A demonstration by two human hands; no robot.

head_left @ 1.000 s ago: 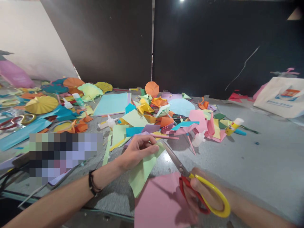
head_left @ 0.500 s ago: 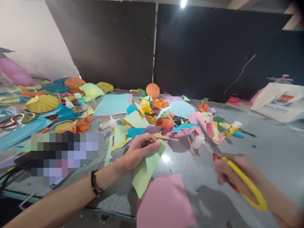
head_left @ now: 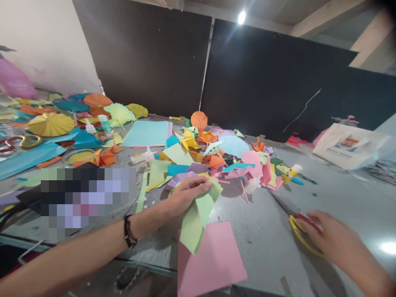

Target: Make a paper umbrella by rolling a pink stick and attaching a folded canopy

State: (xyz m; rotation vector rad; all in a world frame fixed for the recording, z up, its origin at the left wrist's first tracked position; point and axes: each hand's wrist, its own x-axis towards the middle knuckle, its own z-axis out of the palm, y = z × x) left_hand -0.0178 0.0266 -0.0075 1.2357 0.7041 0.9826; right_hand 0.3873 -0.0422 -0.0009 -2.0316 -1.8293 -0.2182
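In the head view my left hand (head_left: 190, 192) pinches a folded light green paper (head_left: 198, 222), its lower end hanging over a pink paper square (head_left: 213, 258) that lies on the table near the front edge. Off to the right, my right hand (head_left: 328, 231) is low over the table with its fingers about the handles of a pair of scissors (head_left: 299, 231). These handles are yellow and red. The blades point away to the upper left, low against the tabletop.
Coloured paper scraps (head_left: 204, 152) lie heaped beyond my hands, with a glue stick (head_left: 291, 174) and a white glue bottle (head_left: 253, 185) at the near right side. A pixelated object (head_left: 89, 198) lies left. A white bag (head_left: 348, 144) stands far right.
My right hand has lowered the scissors from a raised position to the tabletop. My left hand keeps the green paper, which has shifted slightly right. The view has tilted.
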